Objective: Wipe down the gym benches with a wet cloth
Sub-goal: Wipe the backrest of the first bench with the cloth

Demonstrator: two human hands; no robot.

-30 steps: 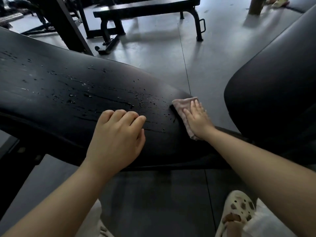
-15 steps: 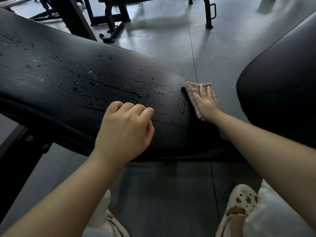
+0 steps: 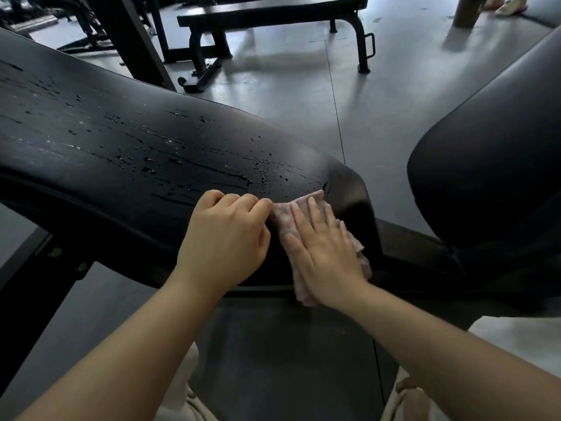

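- The worktop (image 3: 127, 153) is a long black padded gym bench pad, running from 9 o'clock towards the middle, its rounded end at about 3 o'clock of centre. Water beads and streaks lie scattered over its top.
- The cloth (image 3: 283, 217) is pale pink and fluffy, spread flat on the near right end of the pad and draped over its near edge towards 6 o'clock.
- A second black pad (image 3: 491, 165) rises at 3 o'clock, apart from the first, looking dry.

Grey floor (image 3: 303, 95), distant feet (image 3: 505, 4)
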